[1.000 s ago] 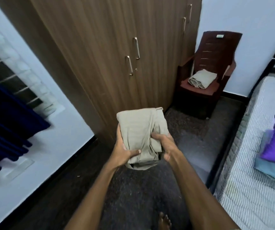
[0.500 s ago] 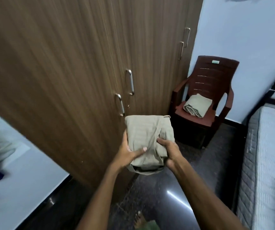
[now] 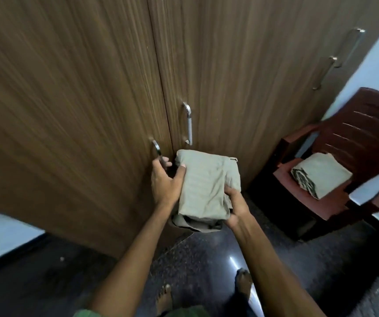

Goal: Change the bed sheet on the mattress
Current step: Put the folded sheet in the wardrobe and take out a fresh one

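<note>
Right now, what I see: a person standing close to a wardrobe with a folded sheet in hand.
Wardrobe point(image 3: 229, 65): both near doors are closed, so I cannot see anything stored inside.
Folded sheet point(image 3: 206, 184): a beige bundle held in the air just in front of the doors, below the handles.
Right hand point(image 3: 235, 208): I see it gripping the bundle's lower right corner, thumb on top and fingers curled underneath, mostly hidden by the cloth.
Left hand point(image 3: 163, 181): its thumb rests against the sheet's left edge while the fingers reach up to the left door handle point(image 3: 157, 150); they look bent around its lower end, but blur keeps me from telling whether they truly grip it.
Right door handle point(image 3: 189, 124): untouched, just above the bundle.
Chair point(image 3: 355, 143): a dark red plastic seat at the right, holding a second folded cloth point(image 3: 321, 177) on its seat; its top is cut off by the frame edge.
Far handles point(image 3: 337, 58): two more, blurred, up near the wall.
Floor point(image 3: 195, 255): dark and glossy, with bare feet at the bottom edge, partly cut off.
</note>
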Available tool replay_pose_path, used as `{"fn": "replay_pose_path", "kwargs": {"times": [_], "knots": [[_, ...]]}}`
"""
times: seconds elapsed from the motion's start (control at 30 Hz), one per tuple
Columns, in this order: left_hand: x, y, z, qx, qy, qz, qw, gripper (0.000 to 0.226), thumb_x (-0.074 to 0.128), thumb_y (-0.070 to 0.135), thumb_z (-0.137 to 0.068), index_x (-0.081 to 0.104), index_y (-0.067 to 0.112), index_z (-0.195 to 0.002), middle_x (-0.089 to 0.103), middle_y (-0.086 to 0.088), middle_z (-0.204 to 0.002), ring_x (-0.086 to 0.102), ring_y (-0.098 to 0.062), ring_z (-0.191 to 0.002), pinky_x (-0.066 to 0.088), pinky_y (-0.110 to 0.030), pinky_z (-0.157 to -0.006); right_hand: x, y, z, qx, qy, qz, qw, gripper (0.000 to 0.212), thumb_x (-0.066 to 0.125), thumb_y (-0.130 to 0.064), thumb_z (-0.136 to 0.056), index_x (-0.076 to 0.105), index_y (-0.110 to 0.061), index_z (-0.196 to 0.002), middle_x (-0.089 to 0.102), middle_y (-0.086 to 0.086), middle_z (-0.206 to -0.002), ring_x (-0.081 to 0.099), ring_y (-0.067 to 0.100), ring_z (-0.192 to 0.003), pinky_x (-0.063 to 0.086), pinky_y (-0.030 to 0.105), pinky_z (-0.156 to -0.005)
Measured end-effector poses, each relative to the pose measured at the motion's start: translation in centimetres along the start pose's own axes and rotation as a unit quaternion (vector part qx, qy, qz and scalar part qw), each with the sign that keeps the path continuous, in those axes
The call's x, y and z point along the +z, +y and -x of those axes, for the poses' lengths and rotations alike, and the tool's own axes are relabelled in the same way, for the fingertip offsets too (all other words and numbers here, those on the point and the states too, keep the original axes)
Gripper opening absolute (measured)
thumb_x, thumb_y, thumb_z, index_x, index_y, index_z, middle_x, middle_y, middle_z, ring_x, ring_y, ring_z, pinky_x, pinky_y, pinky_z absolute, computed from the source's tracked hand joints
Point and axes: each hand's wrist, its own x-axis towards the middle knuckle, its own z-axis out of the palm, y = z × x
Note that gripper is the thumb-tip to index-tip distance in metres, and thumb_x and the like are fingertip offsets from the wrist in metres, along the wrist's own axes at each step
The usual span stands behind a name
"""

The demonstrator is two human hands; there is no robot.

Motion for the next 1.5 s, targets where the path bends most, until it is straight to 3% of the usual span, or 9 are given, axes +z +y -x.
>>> {"fn": "replay_pose_path", "kwargs": {"times": [0.17,0.33,0.5,0.73,0.9,1.1,1.27,1.37,1.5], "knots": [[1.4,1.0,0.8,-0.081,0.043,-0.006,0.996,0.049,0.074,0.058,-0.077,0.051,0.029,-0.109,0.064,0.008,-0.104,0.063,-0.015,-0.101,0.051,-0.041,-0.093,-1.7,-3.3,-2.0,0.067,-0.059,0.038,0.995,0.091,0.097,-0.019,-0.049,0.067,-0.009,-0.134,0.069,0.018,-0.131,0.067,0.042,-0.118,0.049,0.062,-0.105],[1.8,2.6,5.9,-0.128,0.091,-0.01,0.988,0.04,0.075,0.049,-0.085,0.052,0.021,-0.101,0.065,0.003,-0.095,0.063,-0.017,-0.091,0.051,-0.043,-0.091,-2.8,-7.5,2.0,0.104,-0.085,0.099,0.986,0.04,0.067,-0.014,-0.083,0.071,-0.005,-0.122,0.075,0.018,-0.116,0.072,0.034,-0.105,0.057,0.05,-0.095],[1.5,3.2,14.2,-0.139,0.155,-0.027,0.978,0.046,0.076,0.057,-0.081,0.047,0.023,-0.093,0.058,-0.002,-0.089,0.06,-0.018,-0.08,0.046,-0.034,-0.069,-5.1,-9.3,3.9,0.125,-0.11,0.102,0.981,0.026,0.061,-0.016,-0.096,0.073,-0.006,-0.116,0.075,0.015,-0.119,0.07,0.032,-0.11,0.058,0.048,-0.091],[-1.3,4.8,23.9,-0.196,0.259,-0.074,0.943,0.053,0.069,0.07,-0.07,0.047,0.028,-0.093,0.062,0.006,-0.088,0.063,-0.017,-0.081,0.048,-0.037,-0.069,-6.2,-4.2,11.4,0.187,-0.173,0.209,0.944,0.045,0.068,-0.013,-0.083,0.07,-0.005,-0.127,0.074,0.015,-0.121,0.068,0.034,-0.116,0.055,0.048,-0.101],[-4.4,5.5,28.7,-0.241,0.269,-0.162,0.918,0.054,0.064,0.077,-0.077,0.048,0.031,-0.101,0.066,0.007,-0.099,0.062,-0.021,-0.088,0.048,-0.038,-0.077,-6.6,-2.2,14.5,0.23,-0.219,0.27,0.909,0.02,0.059,-0.017,-0.099,0.075,-0.005,-0.102,0.079,0.012,-0.093,0.07,0.028,-0.097,0.057,0.041,-0.081],[-6.3,5.2,32.3,-0.303,0.331,-0.277,0.85,0.069,0.042,0.077,-0.091,0.056,0.019,-0.125,0.071,-0.01,-0.106,0.068,-0.039,-0.1,0.05,-0.045,-0.082,-6.5,2.7,14.7,0.218,-0.232,0.348,0.882,0.043,0.067,-0.011,-0.085,0.069,-0.004,-0.127,0.075,0.016,-0.116,0.073,0.032,-0.104,0.062,0.039,-0.07],[-6.4,5.9,33.7,-0.456,0.351,-0.122,0.809,0.083,0.027,0.076,-0.098,0.064,0.005,-0.119,0.065,-0.02,-0.123,0.06,-0.04,-0.114,0.041,-0.042,-0.085,-6.0,7.9,10.3,0.201,-0.278,0.335,0.878,0.09,0.088,-0.015,-0.044,0.068,-0.018,-0.132,0.074,0.014,-0.12,0.073,0.037,-0.107,0.06,0.059,-0.084],[-8.1,4.4,34.0,-0.476,0.366,0.031,0.799,0.097,0.029,0.085,-0.091,0.059,0.004,-0.136,0.062,-0.021,-0.135,0.06,-0.04,-0.12,0.045,-0.042,-0.092,-5.3,8.1,11.8,0.194,-0.281,0.326,0.882,0.086,0.087,-0.009,-0.046,0.066,-0.017,-0.13,0.075,0.016,-0.117,0.073,0.039,-0.104,0.057,0.068,-0.084],[-9.2,2.0,34.1,-0.434,0.273,0.36,0.779,0.097,0.041,0.093,-0.078,0.065,0.017,-0.134,0.071,-0.017,-0.126,0.068,-0.037,-0.114,0.054,-0.047,-0.097,-4.2,6.8,16.5,0.172,-0.276,0.327,0.887,0.065,0.081,0.002,-0.065,0.066,-0.015,-0.126,0.076,0.016,-0.114,0.073,0.037,-0.101,0.059,0.062,-0.086]]}}
